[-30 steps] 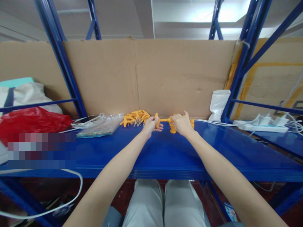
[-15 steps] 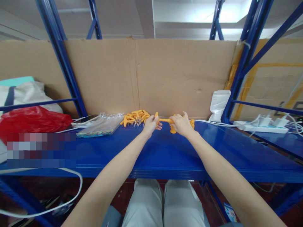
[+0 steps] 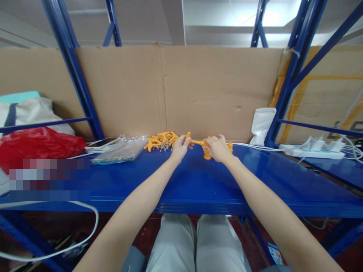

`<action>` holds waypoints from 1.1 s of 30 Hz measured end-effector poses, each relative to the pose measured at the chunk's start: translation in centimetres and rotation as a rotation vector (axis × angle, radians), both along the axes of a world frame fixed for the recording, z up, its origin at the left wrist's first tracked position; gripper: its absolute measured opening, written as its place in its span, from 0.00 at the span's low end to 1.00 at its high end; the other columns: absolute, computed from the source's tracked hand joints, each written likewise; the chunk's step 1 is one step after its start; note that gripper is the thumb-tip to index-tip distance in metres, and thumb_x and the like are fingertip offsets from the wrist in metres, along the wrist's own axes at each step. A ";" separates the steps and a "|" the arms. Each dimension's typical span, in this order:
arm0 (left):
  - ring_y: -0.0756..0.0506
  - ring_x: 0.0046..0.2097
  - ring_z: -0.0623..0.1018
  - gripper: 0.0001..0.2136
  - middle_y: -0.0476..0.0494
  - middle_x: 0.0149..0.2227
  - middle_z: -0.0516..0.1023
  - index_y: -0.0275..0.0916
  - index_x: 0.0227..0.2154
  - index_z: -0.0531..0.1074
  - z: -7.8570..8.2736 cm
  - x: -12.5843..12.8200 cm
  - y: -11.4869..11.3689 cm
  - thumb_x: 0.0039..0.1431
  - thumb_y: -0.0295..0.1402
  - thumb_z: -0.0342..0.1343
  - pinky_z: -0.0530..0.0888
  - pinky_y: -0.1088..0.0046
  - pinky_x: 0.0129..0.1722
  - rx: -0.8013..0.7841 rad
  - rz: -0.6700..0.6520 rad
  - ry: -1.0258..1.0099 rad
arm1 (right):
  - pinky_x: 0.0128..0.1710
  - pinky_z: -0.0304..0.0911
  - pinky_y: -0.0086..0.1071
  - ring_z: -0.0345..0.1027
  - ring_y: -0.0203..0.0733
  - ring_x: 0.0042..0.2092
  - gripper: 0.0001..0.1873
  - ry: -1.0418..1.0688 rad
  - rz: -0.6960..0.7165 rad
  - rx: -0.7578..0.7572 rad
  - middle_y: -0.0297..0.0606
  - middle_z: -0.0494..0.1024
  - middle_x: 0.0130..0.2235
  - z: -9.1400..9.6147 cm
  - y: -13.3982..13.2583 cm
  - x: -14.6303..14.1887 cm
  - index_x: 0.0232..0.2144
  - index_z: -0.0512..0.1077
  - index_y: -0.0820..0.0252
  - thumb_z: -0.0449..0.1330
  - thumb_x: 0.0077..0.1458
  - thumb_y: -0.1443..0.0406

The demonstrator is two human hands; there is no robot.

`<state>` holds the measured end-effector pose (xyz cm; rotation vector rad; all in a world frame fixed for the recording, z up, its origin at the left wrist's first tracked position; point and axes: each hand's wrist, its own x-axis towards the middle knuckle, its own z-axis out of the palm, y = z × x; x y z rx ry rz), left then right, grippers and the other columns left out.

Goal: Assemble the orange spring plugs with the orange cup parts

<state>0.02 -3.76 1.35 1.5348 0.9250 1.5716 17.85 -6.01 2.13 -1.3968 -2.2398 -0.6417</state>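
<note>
An orange plastic piece with a ridged, screw-like rod stretches between my two hands, just above the blue shelf. My left hand is closed around its left end, a knob or handle that sticks up past the thumb. The right end is in my right hand, with fingers wrapped over it. More orange parts show below and beside the right hand; whether they join the rod is hidden. Left of my hands lies a heap of orange pieces with small metal chains.
Clear plastic bags lie left of the heap. A red bag is at the far left. A white pouch leans near the right post, beside a power strip. Cardboard walls the back of the blue shelf.
The left end of the orange piece has risen slightly and the rod now slopes a little down to the right. Both hands keep their hold.
</note>
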 end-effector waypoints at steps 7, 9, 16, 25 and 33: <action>0.53 0.18 0.72 0.14 0.52 0.18 0.73 0.38 0.25 0.65 0.0 0.0 -0.1 0.62 0.37 0.60 0.69 0.79 0.22 -0.088 0.010 -0.039 | 0.58 0.50 0.48 0.71 0.52 0.51 0.15 -0.064 -0.028 0.035 0.50 0.82 0.47 0.0 0.0 -0.4 0.48 0.75 0.62 0.53 0.65 0.65; 0.53 0.17 0.72 0.14 0.51 0.18 0.73 0.37 0.24 0.65 0.0 0.0 -0.2 0.62 0.38 0.59 0.67 0.79 0.20 -0.135 0.019 -0.034 | 0.59 0.49 0.49 0.71 0.52 0.51 0.14 -0.075 -0.026 0.054 0.50 0.82 0.46 0.0 0.0 -0.5 0.48 0.76 0.63 0.53 0.65 0.66; 0.53 0.14 0.70 0.13 0.50 0.15 0.72 0.37 0.25 0.66 0.1 0.1 -0.4 0.65 0.36 0.53 0.62 0.81 0.16 -0.298 0.006 -0.110 | 0.62 0.45 0.51 0.70 0.52 0.50 0.13 -0.086 -0.022 0.108 0.50 0.81 0.44 0.2 -0.4 -0.8 0.45 0.75 0.63 0.51 0.65 0.69; 0.54 0.13 0.67 0.15 0.50 0.16 0.72 0.37 0.23 0.65 -0.1 0.1 -0.2 0.65 0.37 0.54 0.66 0.80 0.17 -0.296 -0.065 -0.134 | 0.58 0.46 0.49 0.68 0.52 0.49 0.13 -0.046 -0.034 0.189 0.48 0.80 0.43 0.1 -0.3 -0.4 0.44 0.71 0.61 0.51 0.60 0.73; 0.54 0.13 0.68 0.13 0.50 0.17 0.72 0.37 0.25 0.66 -0.1 -0.3 -0.2 0.64 0.38 0.55 0.66 0.79 0.17 -0.296 -0.019 -0.139 | 0.56 0.48 0.47 0.69 0.53 0.48 0.15 0.006 -0.043 0.157 0.49 0.80 0.44 -0.3 0.1 0.1 0.47 0.69 0.62 0.54 0.57 0.74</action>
